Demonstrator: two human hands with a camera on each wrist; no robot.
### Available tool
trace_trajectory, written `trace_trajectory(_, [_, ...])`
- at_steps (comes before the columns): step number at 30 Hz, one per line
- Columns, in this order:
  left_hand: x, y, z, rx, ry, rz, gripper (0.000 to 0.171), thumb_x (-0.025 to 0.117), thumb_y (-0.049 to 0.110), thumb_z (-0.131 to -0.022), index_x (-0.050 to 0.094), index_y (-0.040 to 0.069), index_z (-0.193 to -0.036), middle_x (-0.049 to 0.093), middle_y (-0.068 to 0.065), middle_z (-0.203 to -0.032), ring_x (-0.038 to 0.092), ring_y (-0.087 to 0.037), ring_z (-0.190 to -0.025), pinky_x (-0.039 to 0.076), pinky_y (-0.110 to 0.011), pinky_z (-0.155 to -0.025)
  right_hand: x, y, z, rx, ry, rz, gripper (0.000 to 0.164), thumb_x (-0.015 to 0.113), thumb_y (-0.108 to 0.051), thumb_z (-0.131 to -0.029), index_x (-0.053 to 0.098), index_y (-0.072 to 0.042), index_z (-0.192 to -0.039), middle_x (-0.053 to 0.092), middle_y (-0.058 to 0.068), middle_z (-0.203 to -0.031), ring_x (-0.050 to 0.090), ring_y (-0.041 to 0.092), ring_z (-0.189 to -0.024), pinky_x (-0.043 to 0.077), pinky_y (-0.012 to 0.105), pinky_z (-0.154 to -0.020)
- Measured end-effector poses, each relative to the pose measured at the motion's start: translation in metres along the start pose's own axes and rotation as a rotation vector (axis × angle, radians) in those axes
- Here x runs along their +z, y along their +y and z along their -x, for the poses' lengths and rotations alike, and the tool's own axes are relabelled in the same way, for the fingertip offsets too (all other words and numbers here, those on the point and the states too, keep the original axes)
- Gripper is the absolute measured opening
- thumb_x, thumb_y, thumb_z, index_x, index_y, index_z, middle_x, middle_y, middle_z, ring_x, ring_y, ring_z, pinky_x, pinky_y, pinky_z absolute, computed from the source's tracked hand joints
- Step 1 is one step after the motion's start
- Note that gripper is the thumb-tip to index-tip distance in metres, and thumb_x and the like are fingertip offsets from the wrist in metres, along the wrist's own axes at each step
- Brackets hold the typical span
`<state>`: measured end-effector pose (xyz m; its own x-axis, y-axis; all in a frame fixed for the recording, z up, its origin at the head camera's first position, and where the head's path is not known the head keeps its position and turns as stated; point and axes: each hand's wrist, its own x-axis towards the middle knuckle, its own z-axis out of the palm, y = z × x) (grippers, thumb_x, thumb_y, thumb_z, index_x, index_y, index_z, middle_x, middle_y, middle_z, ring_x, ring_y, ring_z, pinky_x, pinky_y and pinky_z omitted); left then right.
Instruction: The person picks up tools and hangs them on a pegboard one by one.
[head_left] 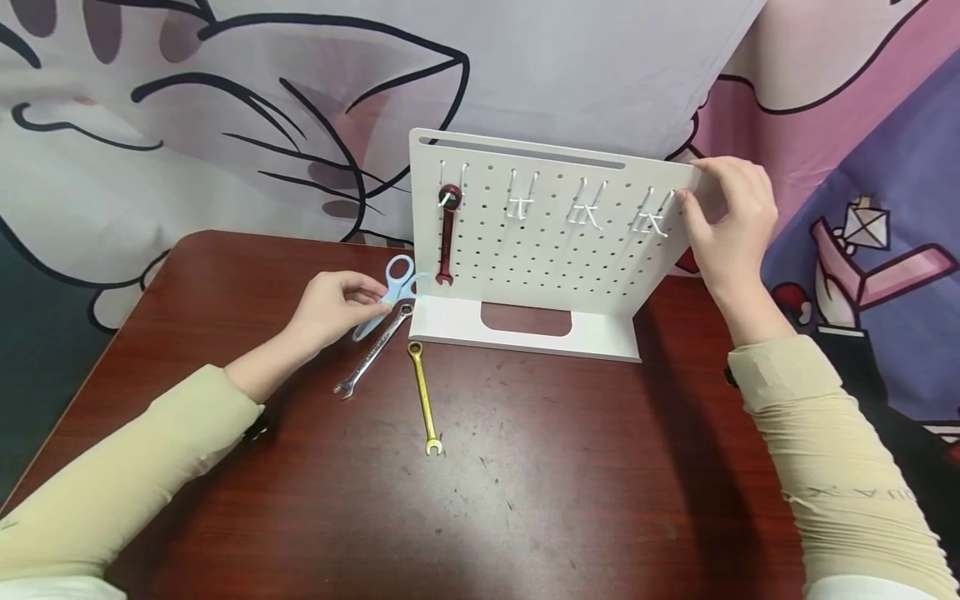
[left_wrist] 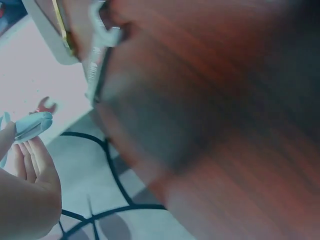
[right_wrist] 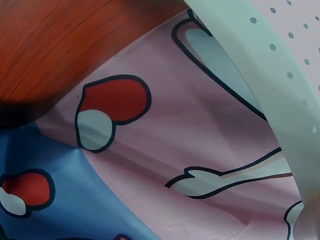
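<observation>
Light-blue scissors (head_left: 396, 291) are what I see pinched between thumb and fingers of the left hand (head_left: 333, 307), just beside the lower left edge of the white pegboard (head_left: 555, 260). On my head view the right hand (head_left: 738, 212) grips the board's upper right corner, thumb in front. A red combination wrench (head_left: 447, 242) hangs from the leftmost hook; a silver wrench (head_left: 372, 353) and a yellow wrench (head_left: 424, 398) lie on the dark wooden table (head_left: 555, 467).

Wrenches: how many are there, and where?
3: a red wrench hanging on the pegboard, a silver wrench on the table beside the scissors, and a yellow wrench in front of the pegboard. Any behind it would be hidden.
</observation>
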<state>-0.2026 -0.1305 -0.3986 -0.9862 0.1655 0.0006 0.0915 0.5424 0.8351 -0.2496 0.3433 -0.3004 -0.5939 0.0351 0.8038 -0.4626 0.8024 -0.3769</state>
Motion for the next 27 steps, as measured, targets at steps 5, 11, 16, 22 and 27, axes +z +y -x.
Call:
trace_trajectory(5, [0.012, 0.015, -0.006, 0.024, 0.011, 0.093, 0.024, 0.083, 0.006, -0.091, 0.077, -0.007, -0.110, 0.078, -0.025, -0.101, 0.065, 0.007, -0.073, 0.054, -0.009, -0.068, 0.000, 0.000, 0.000, -0.001, -0.001, -0.002, 0.028, 0.075, -0.009, -0.094, 0.076, 0.002, -0.120, 0.076, 0.022, -0.119, 0.064, 0.040, -0.118, 0.044, 0.033, -0.109])
trace_trajectory(11, [0.027, 0.032, -0.012, 0.073, 0.039, 0.172, 0.023, 0.082, 0.001, -0.091, 0.076, -0.009, -0.111, 0.077, -0.028, -0.105, 0.066, 0.007, -0.074, 0.055, -0.007, -0.072, 0.001, -0.001, 0.000, 0.000, -0.005, 0.006, 0.028, 0.075, -0.009, -0.095, 0.075, 0.003, -0.120, 0.076, 0.022, -0.119, 0.064, 0.040, -0.118, 0.044, 0.032, -0.109])
trace_trajectory(16, [0.040, 0.047, -0.015, 0.111, 0.062, 0.273, 0.024, 0.081, -0.002, -0.090, 0.074, -0.011, -0.111, 0.075, -0.029, -0.109, 0.067, 0.008, -0.078, 0.057, -0.009, -0.077, 0.000, -0.001, 0.000, -0.001, -0.008, 0.011, 0.028, 0.075, -0.008, -0.095, 0.075, 0.003, -0.120, 0.075, 0.023, -0.119, 0.064, 0.041, -0.118, 0.044, 0.033, -0.109])
trace_trajectory(22, [0.055, 0.067, -0.021, 0.141, 0.096, 0.418, 0.025, 0.081, -0.004, -0.089, 0.073, -0.013, -0.111, 0.077, -0.025, -0.107, 0.068, 0.006, -0.080, 0.059, -0.013, -0.081, -0.001, -0.001, 0.000, 0.002, -0.011, 0.021, 0.028, 0.074, -0.008, -0.096, 0.075, 0.003, -0.121, 0.075, 0.023, -0.120, 0.064, 0.041, -0.119, 0.044, 0.035, -0.110])
trace_trajectory(27, [0.065, 0.084, -0.025, 0.144, 0.107, 0.490, 0.025, 0.081, -0.003, -0.089, 0.073, -0.011, -0.112, 0.078, -0.019, -0.105, 0.069, 0.002, -0.083, 0.059, -0.016, -0.083, -0.001, -0.001, 0.000, 0.003, -0.017, 0.024, 0.028, 0.074, -0.009, -0.096, 0.074, 0.003, -0.121, 0.075, 0.023, -0.121, 0.064, 0.041, -0.119, 0.044, 0.033, -0.109])
